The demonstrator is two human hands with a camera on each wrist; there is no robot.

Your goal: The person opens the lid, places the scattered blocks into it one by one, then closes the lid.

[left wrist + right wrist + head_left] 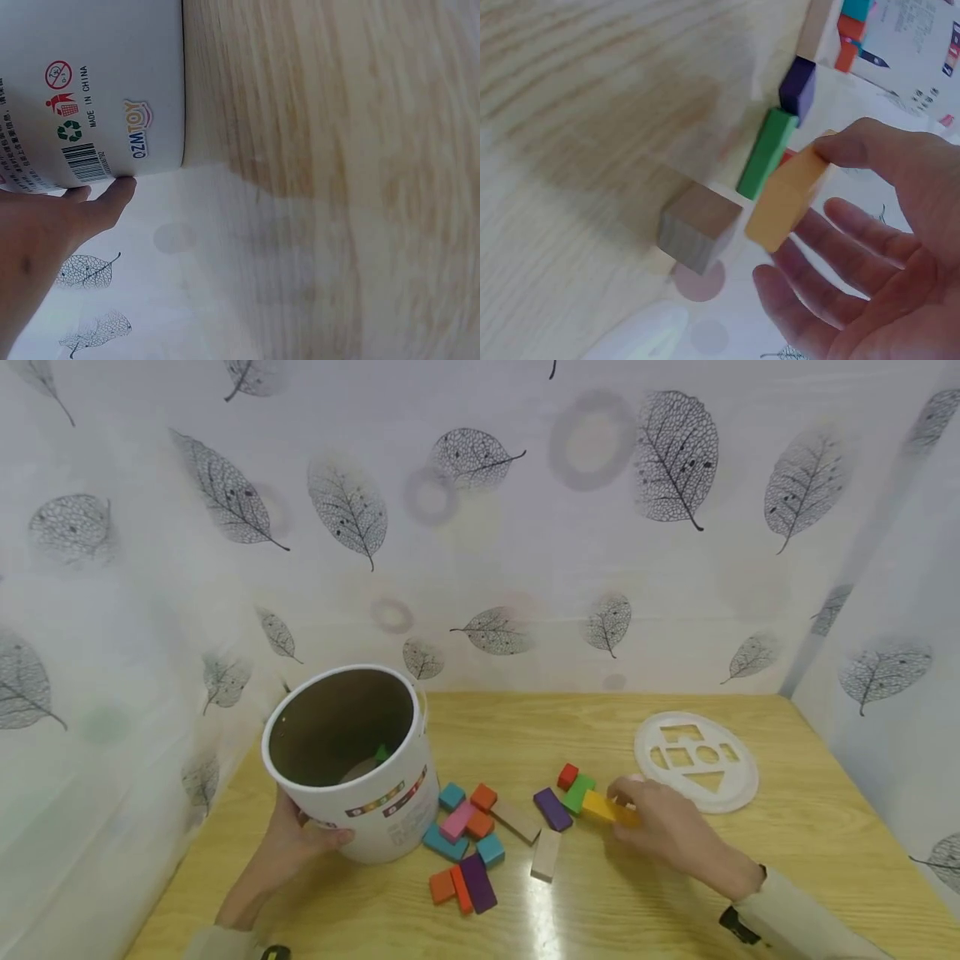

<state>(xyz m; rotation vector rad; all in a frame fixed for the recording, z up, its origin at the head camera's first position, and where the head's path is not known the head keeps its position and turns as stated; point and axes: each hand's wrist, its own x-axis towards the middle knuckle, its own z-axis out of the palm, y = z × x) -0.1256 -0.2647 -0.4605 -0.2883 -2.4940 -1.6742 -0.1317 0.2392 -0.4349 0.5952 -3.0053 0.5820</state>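
Observation:
My left hand (300, 839) grips the lower left side of a white bucket (390, 810), its thumb along the near wall. In the left wrist view, fingertips press the bucket's printed wall (112, 75), and the bucket stands on the table. A green piece (382, 753) shows inside it. My right hand (667, 822) pinches a yellow-orange block (789, 196) between thumb and fingers. Beside that block are a green block (768, 154), a purple block (798, 88) and a mostly hidden red block (567, 776). A plain wooden block (699, 227) sits near the right fingertips.
Between the bucket and my right hand lie several coloured blocks (480, 827) and two plain wooden ones, including a short plank (546, 855). A round white lid (738, 785) with shaped cutouts lies at the right. Leaf-patterned sheeting (525, 568) encloses the wooden table (600, 910).

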